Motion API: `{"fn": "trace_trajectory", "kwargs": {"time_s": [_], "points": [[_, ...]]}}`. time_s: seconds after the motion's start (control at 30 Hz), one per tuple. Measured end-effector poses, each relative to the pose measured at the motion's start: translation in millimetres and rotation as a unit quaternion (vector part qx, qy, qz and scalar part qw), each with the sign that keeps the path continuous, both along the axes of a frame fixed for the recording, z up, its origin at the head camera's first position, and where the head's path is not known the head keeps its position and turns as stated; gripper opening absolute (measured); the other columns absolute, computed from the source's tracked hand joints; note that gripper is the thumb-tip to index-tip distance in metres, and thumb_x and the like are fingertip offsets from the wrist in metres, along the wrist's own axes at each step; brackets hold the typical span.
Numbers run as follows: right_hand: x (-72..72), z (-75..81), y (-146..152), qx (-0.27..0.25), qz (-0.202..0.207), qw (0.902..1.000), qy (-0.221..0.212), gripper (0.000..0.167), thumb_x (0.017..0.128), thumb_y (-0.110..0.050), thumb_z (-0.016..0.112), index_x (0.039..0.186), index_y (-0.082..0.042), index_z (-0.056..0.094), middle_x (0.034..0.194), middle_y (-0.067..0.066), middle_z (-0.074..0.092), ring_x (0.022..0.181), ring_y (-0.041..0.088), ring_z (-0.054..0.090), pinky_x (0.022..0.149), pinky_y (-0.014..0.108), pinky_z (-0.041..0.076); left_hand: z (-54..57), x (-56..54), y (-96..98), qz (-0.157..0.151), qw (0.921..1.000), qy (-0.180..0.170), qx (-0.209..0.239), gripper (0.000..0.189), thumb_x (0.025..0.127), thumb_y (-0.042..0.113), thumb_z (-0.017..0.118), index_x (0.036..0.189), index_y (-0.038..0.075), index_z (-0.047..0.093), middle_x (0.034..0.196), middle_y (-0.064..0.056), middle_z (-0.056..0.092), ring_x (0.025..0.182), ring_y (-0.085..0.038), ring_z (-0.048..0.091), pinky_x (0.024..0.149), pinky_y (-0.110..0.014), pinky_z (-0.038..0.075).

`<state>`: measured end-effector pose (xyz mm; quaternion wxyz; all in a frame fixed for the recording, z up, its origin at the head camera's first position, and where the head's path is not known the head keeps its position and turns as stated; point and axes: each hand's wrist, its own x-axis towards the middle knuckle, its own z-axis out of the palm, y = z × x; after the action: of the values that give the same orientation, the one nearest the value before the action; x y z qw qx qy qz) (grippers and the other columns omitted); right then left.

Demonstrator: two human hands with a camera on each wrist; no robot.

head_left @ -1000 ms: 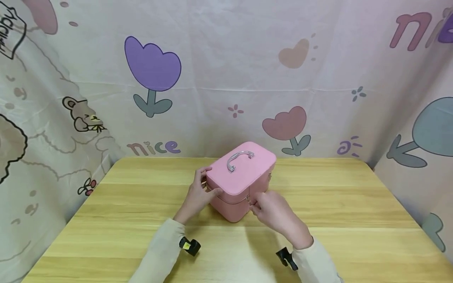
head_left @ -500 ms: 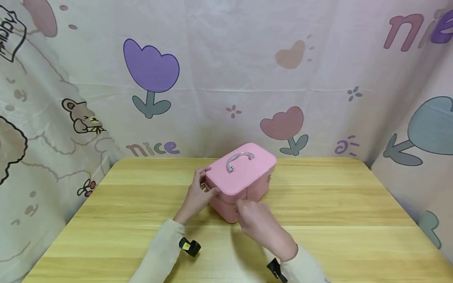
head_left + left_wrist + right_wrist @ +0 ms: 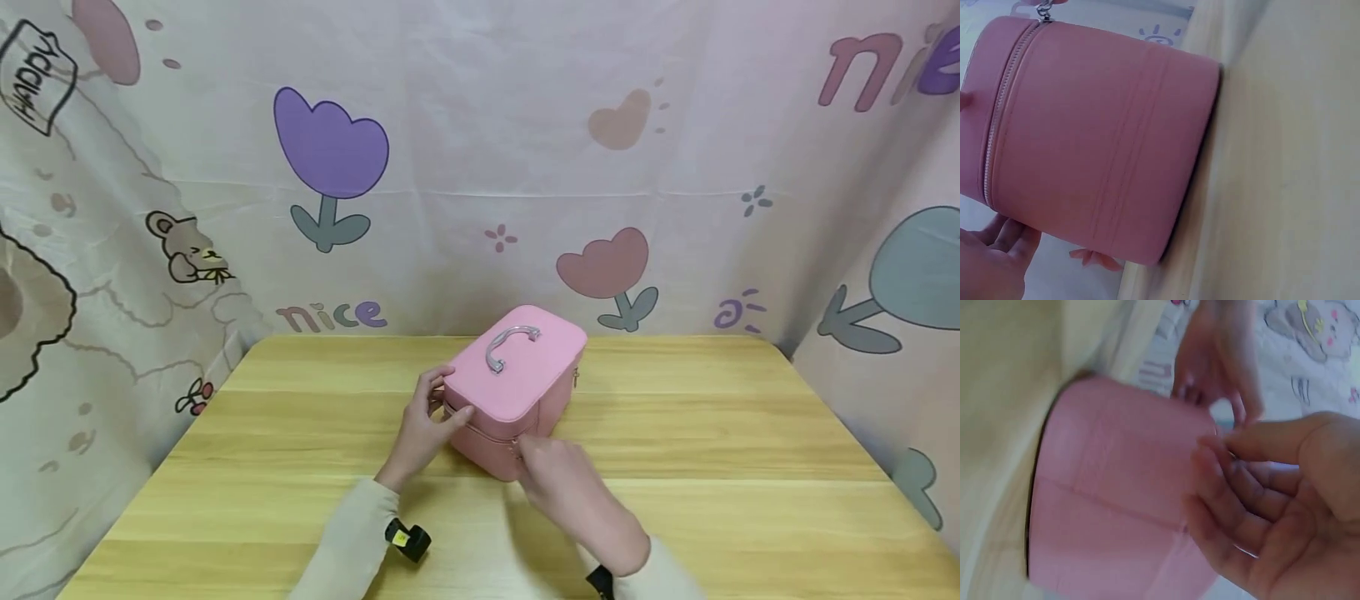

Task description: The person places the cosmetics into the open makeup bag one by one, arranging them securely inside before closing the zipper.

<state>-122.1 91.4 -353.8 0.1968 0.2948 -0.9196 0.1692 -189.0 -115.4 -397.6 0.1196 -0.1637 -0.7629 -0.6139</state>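
Observation:
A pink vanity case with a silver handle stands upright on the table, lid down. My left hand grips its near-left corner, thumb on the front side of the lid and fingers around the left side. At the near corner, my right hand pinches a metal zipper pull. In the right wrist view, thumb and index finger meet near the case's seam, the other fingers curled. The left wrist view shows the zipper running along the case below the lid; its teeth look meshed there.
The wooden table extends on both sides of the case. Behind it hangs a printed fabric backdrop, close to the table's far edge. Another zipper pull hangs on the case's right side.
The right hand has moved left along the case's seam to the near corner, bringing the zipper pull along. The left hand keeps its hold while the case shifts slightly toward me.

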Motion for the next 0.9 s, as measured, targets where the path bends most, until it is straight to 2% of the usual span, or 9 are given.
{"fn": "trace_trajectory", "kwargs": {"time_s": [0.13, 0.33, 0.53, 0.8, 0.9], "points": [[1.9, 0.9, 15, -0.008, -0.024, 0.9995, -0.018, 0.022, 0.082, 0.004, 0.066, 0.069, -0.010, 0.054, 0.052, -0.006, 0.037, 0.045, 0.008, 0.035, 0.038, 0.024, 0.031, -2.6, 4.5, 6.8, 0.015, 0.9997, 0.007, -0.015, 0.051, 0.086, 0.006, 0.069, 0.132, 0.010, 0.046, 0.125, -0.021, 0.052, 0.100, -0.030, 0.055, 0.081, -0.043, 0.049], [4.1, -8.2, 19, -0.019, -0.008, 0.9992, 0.035, 0.017, 0.078, 0.001, 0.069, 0.069, -0.009, 0.059, 0.053, -0.009, 0.037, 0.045, 0.005, 0.032, 0.038, 0.021, 0.028, -4.4, 7.5, 11.0, 0.027, 0.9991, 0.014, -0.029, 0.051, 0.087, 0.006, 0.069, 0.132, 0.010, 0.045, 0.124, -0.019, 0.053, 0.098, -0.030, 0.056, 0.077, -0.041, 0.050], [2.2, -15.4, 12, -0.036, 0.017, 0.9951, 0.091, 0.024, 0.073, 0.001, 0.071, 0.067, -0.013, 0.052, 0.053, -0.010, 0.036, 0.046, 0.002, 0.031, 0.038, 0.018, 0.028, -3.7, 12.1, 14.1, 0.045, 0.9990, -0.002, -0.002, 0.051, 0.086, 0.005, 0.069, 0.132, 0.009, 0.047, 0.125, -0.018, 0.053, 0.097, -0.027, 0.056, 0.078, -0.035, 0.050], [0.4, -15.8, 10, -0.049, 0.038, 0.9885, 0.138, 0.031, 0.070, -0.001, 0.071, 0.061, -0.014, 0.044, 0.054, -0.010, 0.033, 0.046, 0.002, 0.031, 0.039, 0.017, 0.026, -4.8, 24.6, 28.9, 0.084, 0.9962, 0.009, 0.022, 0.051, 0.086, 0.008, 0.071, 0.132, 0.009, 0.049, 0.126, -0.014, 0.054, 0.094, -0.023, 0.056, 0.082, -0.047, 0.050], [0.3, -15.6, 9, -0.052, 0.043, 0.9880, 0.139, 0.032, 0.070, -0.001, 0.071, 0.061, -0.014, 0.043, 0.054, -0.010, 0.033, 0.046, 0.002, 0.030, 0.039, 0.017, 0.026, -7.5, 28.5, 34.9, 0.096, 0.9949, 0.015, 0.028, 0.050, 0.088, 0.010, 0.069, 0.134, 0.011, 0.049, 0.128, -0.012, 0.053, 0.097, -0.022, 0.054, 0.084, -0.044, 0.050]]}}
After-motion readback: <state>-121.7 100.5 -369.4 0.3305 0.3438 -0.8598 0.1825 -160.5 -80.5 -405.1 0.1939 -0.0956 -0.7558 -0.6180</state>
